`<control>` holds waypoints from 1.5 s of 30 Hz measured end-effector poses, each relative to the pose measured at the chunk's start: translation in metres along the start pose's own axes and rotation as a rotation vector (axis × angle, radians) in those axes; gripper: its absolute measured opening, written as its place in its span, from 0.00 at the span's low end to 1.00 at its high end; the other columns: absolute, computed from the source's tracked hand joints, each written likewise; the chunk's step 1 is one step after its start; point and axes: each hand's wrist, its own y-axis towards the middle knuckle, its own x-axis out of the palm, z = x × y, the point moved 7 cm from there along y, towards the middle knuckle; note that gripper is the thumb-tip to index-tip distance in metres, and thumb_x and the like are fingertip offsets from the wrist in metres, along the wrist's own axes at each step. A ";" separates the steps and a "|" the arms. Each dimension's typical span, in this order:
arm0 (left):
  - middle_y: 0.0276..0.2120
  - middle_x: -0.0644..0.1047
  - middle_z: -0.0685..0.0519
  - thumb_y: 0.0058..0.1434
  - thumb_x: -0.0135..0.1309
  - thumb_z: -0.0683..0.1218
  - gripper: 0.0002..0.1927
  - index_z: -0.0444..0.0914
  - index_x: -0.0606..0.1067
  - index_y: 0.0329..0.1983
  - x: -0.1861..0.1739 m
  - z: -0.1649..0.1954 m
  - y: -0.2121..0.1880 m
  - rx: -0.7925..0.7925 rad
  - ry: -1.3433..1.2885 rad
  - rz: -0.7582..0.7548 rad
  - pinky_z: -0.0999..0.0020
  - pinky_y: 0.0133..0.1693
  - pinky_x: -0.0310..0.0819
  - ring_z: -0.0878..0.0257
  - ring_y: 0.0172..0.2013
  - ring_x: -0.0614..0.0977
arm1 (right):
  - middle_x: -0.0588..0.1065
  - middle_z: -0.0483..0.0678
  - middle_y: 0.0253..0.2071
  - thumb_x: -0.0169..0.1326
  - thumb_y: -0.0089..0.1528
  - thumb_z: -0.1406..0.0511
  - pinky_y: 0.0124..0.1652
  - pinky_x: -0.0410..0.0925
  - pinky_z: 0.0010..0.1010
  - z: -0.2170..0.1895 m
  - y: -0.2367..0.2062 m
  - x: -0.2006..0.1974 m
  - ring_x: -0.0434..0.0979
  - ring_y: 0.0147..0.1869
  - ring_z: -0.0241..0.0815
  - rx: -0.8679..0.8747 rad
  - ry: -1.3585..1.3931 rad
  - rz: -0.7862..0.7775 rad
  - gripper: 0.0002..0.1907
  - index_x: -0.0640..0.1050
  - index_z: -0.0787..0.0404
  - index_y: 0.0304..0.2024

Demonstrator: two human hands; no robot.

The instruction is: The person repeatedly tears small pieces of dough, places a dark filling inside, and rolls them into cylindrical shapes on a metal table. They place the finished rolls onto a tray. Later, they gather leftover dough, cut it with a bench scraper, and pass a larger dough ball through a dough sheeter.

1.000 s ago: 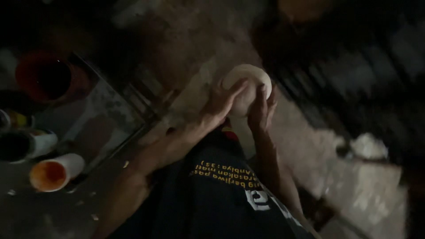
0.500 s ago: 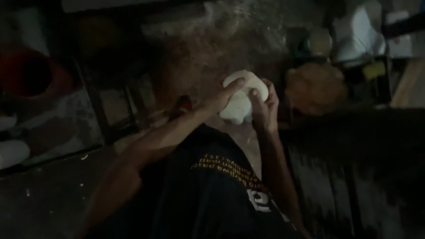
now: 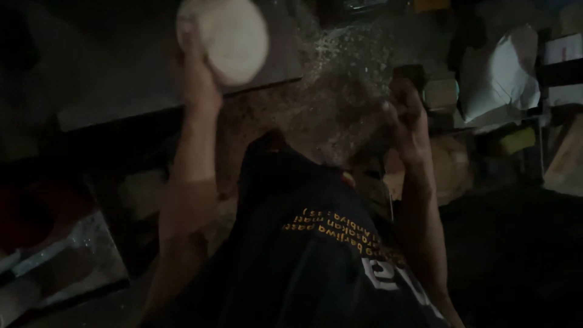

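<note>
One pale round lump (image 3: 228,37) rests in the raised left hand (image 3: 197,76).

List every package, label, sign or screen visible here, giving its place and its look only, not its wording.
Crumpled white plastic bag: upper right, among dim clutter, pale and bulging.
White flat box-like pack: far right top edge, rectangular, partly cut off.
Small yellow block-shaped pack: right, below the bag, dim.
Yellow printed lettering patch: on the person's dark shirt, lower centre, several short lines.
No screens or signs show.
</note>
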 end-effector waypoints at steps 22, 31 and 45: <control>0.76 0.59 0.43 0.79 0.52 0.56 0.34 0.40 0.53 0.80 0.168 -0.040 0.125 0.461 0.856 0.577 0.56 0.61 0.72 0.51 0.68 0.72 | 0.70 0.57 0.66 0.51 0.68 0.57 0.54 0.70 0.46 0.138 0.384 -0.224 0.74 0.60 0.57 0.028 -0.973 -0.566 0.28 0.67 0.62 0.69; 0.29 0.60 0.50 0.81 0.41 0.57 0.19 0.39 0.73 0.53 0.238 0.107 0.295 0.777 0.805 0.267 0.58 0.35 0.53 0.59 0.30 0.57 | 0.75 0.55 0.64 0.48 0.72 0.52 0.53 0.71 0.43 0.146 0.522 -0.132 0.79 0.60 0.56 -0.727 -0.783 -0.447 0.27 0.71 0.58 0.68; 0.42 0.79 0.39 0.70 0.47 0.57 0.27 0.31 0.72 0.61 0.221 0.057 0.311 0.211 1.046 0.724 0.53 0.40 0.79 0.48 0.40 0.84 | 0.75 0.54 0.49 0.56 0.75 0.62 0.50 0.73 0.44 -0.214 0.895 -0.124 0.78 0.52 0.51 -0.859 -0.010 -0.351 0.15 0.77 0.68 0.58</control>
